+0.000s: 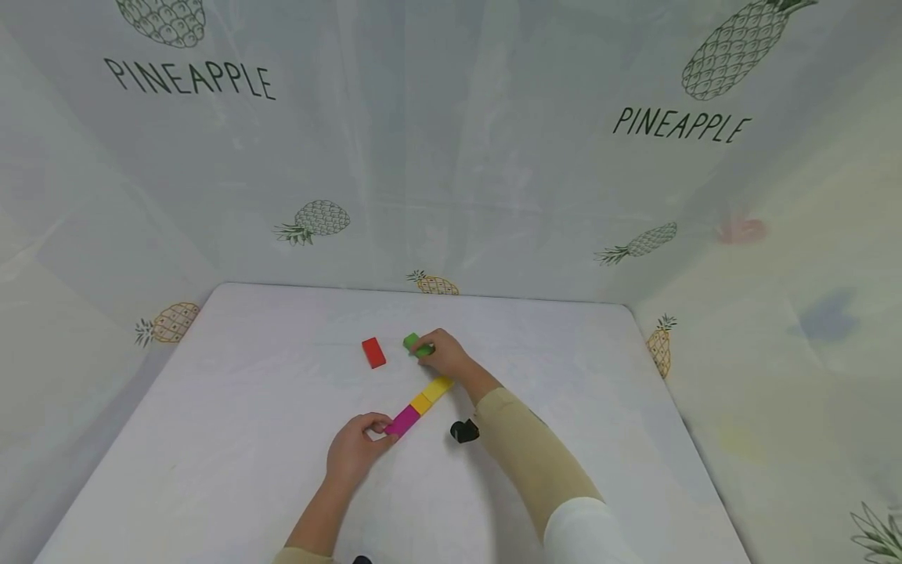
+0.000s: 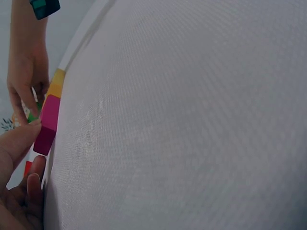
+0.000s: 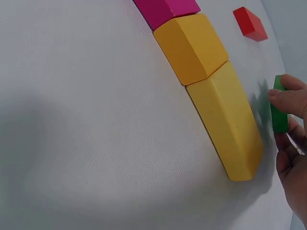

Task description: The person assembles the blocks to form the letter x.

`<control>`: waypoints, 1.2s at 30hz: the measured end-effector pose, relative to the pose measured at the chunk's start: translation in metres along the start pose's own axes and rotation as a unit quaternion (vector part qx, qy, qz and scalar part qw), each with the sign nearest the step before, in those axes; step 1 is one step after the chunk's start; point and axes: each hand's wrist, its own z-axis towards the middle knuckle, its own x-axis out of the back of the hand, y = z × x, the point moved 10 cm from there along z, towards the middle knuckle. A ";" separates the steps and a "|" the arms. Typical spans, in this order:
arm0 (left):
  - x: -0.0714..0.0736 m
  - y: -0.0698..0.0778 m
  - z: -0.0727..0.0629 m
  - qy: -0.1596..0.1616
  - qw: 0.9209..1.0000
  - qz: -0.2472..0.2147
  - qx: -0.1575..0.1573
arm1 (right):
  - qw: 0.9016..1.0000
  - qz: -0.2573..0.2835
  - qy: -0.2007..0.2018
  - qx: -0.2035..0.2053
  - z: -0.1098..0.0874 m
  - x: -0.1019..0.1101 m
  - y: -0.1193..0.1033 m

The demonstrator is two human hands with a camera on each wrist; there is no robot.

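Observation:
A magenta block (image 1: 402, 421), a short orange block (image 3: 191, 48) and a longer yellow block (image 3: 228, 120) lie end to end in a slanting row on the white table. My left hand (image 1: 355, 450) holds the near end of the magenta block between thumb and fingers. Past the far end of the row, my right hand (image 1: 445, 354) pinches a green block (image 3: 279, 108) between thumb and fingers. In the head view, part of the green block is covered by those fingers.
Left of the green block lies a red block (image 1: 374, 353) by itself. A black camera piece (image 1: 464, 431) juts out beside the right sleeve (image 1: 539, 454). The table (image 1: 232, 407) ends at a hanging sheet (image 1: 451, 157) printed with pineapples.

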 end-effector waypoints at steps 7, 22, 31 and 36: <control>0.000 0.002 -0.001 0.000 1.000 -0.001 -0.001 | 0.999 0.000 0.009 0.035 -0.010 0.007 -0.010; 0.001 0.004 -0.001 0.001 1.000 0.001 -0.011 | 0.999 0.035 0.016 0.038 -0.042 0.012 -0.016; 0.000 0.003 0.000 -0.003 1.000 -0.005 -0.007 | 0.997 0.054 0.016 0.045 -0.061 0.012 -0.018; 0.001 0.003 -0.001 -0.001 1.000 -0.001 -0.010 | 0.997 0.061 0.016 0.044 -0.069 0.012 -0.017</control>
